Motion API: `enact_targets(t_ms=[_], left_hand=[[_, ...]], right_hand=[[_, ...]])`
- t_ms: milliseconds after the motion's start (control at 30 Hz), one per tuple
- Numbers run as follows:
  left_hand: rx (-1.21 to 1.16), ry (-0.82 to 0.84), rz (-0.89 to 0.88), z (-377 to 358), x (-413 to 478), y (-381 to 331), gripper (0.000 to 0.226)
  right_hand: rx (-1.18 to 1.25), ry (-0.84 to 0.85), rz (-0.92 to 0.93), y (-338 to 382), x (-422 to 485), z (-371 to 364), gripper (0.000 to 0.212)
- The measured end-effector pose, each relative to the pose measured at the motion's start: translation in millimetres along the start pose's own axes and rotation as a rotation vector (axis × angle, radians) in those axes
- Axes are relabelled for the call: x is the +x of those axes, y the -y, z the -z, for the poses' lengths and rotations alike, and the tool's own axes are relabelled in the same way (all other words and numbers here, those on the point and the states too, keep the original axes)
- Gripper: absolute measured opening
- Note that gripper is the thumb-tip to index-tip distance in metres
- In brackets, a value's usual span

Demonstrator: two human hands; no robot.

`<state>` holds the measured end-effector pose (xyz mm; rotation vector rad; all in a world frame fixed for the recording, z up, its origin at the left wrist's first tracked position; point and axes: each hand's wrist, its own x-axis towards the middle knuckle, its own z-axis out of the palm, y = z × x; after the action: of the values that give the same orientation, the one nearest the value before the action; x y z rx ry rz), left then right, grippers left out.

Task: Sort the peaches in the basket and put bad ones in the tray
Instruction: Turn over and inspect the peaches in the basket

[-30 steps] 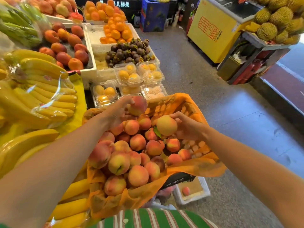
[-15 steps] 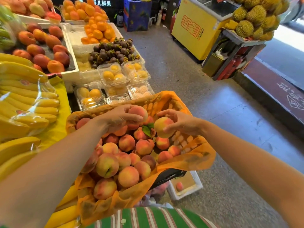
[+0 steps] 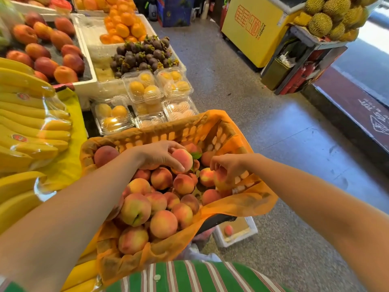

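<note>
An orange-lined basket [image 3: 212, 131] in front of me is heaped with several peaches [image 3: 163, 223]. My left hand [image 3: 156, 154] grips a pink-and-yellow peach [image 3: 183, 158] over the far side of the pile. My right hand [image 3: 228, 165] reaches down with curled fingers onto a peach [image 3: 221, 179] by the basket's right wall. A white tray [image 3: 251, 228] sits on the floor below the basket's right edge, with one peach [image 3: 228, 230] in it.
Bagged bananas [image 3: 31, 123] lie on a yellow cloth to the left. Clear boxes of yellow fruit [image 3: 145, 89], mangosteens [image 3: 141, 55], mangoes and oranges fill the stall beyond. A yellow freezer [image 3: 252, 30] and durians [image 3: 334, 15] stand across the grey floor on the right.
My right hand has set its yellow peach down and now reaches onto another by the right wall. My left hand has kept its peach and lowered it toward the pile.
</note>
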<state>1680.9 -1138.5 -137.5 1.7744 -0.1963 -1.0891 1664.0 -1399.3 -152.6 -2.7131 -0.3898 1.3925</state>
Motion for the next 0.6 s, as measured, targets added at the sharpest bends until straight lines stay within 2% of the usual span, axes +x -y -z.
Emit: enact_targets(t_ms=[133,267,333,433,533,600], left_hand=[[-0.004,-0.020,0.012,-1.8,6.5,2.0,0.065],[0.030,0.001,-0.014,-4.5,16.8,0.9,0.065],[0.061,-0.017,-0.037,-6.8,23.6,-0.4,0.066],[0.172,-0.048,-0.094,-12.6,40.4,-7.4,0.066],[0.216,-0.086,-0.142,-22.8,59.7,-17.5,0.067],[0.257,-0.124,-0.163,-31.9,73.8,-24.5,0.069]], right_hand=[[-0.205,0.001,0.009,3.7,13.0,-7.7,0.061],[-0.252,0.017,-0.007,-1.5,13.6,-7.7,0.055],[-0.235,-0.033,0.023,-2.7,10.0,-6.9,0.049],[-0.061,-0.191,0.119,-9.8,-5.2,-2.4,0.034],[0.250,-0.492,0.246,-21.6,-33.3,3.9,0.020],[0.356,-0.703,0.268,-35.6,-47.9,3.7,0.021]])
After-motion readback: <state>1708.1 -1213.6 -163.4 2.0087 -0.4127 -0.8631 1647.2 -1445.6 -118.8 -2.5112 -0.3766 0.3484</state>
